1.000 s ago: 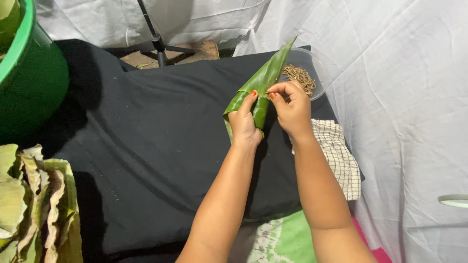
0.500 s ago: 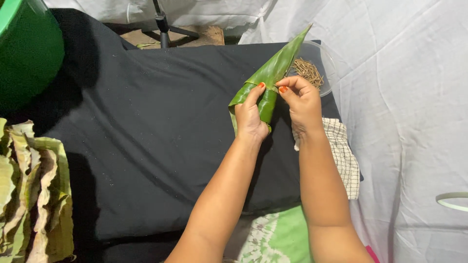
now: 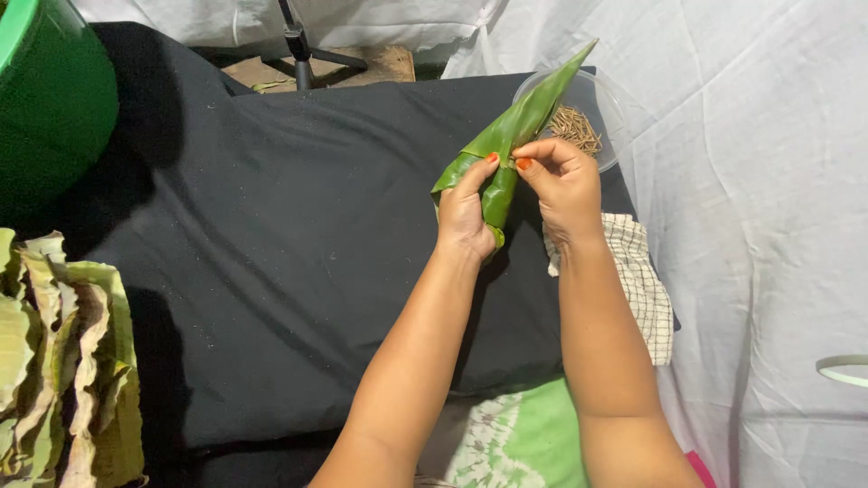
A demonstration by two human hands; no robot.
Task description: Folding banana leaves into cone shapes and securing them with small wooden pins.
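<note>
A folded green leaf [image 3: 512,136] is pointing up above a black cloth [image 3: 271,226], beside a clear bowl of sticks [image 3: 592,117]. The left hand [image 3: 464,217] is gripping it; the right hand [image 3: 565,185] is pinching its fold.

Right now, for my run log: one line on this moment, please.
left hand: grips folded green leaf | right hand: pinches its fold | behind: clear bowl of sticks | under: black cloth

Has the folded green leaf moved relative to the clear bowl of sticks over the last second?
Cannot tell: the camera shifted. The folded leaf, gripped by left hand and right hand, still crosses the clear bowl rim with its tip.
</note>
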